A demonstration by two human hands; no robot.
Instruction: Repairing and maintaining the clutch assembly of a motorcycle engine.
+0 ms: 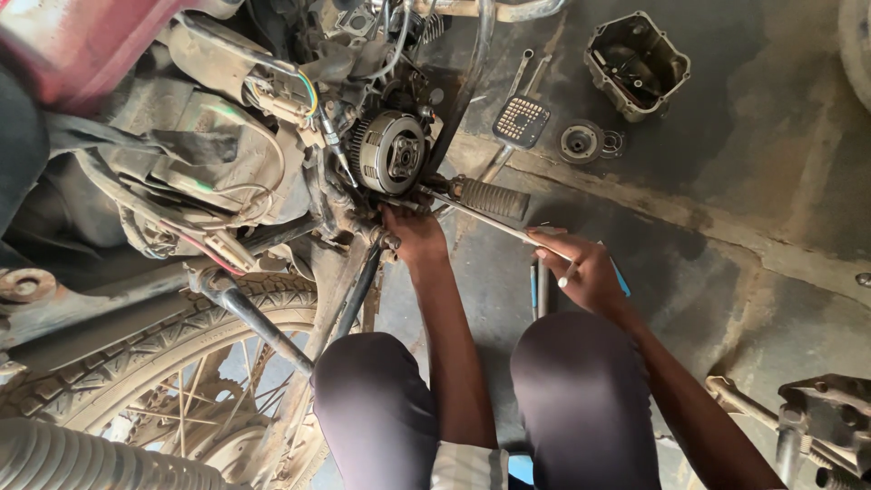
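The fingertips of the left hand (413, 234) are tucked in among dark engine parts just below the round clutch drum (390, 151), so I cannot tell whether they grip anything there; the hand looks curled and pressed against the casing. The right hand (585, 270) is closed around the near end of a long metal rod tool (485, 216), and a thin pale stick, perhaps a pen, pokes out between its fingers. The rod's long axis runs diagonally, from the right hand up and left towards the spot just under the clutch drum, where its far tip vanishes behind the left hand. It passes just beside the ribbed rubber footpeg (490, 198), which lies to the right of the drum.

Well to the right of the clutch drum, on the stained concrete floor, the removed engine cover (637, 63) lies with its hollow side up; grime hides what it holds. Between the cover and the drum sit a small round metal part (581, 142) and a perforated pedal plate (521, 121). The spoked rear wheel (172, 363), below and left of the drum, is cut off by the frame edge.
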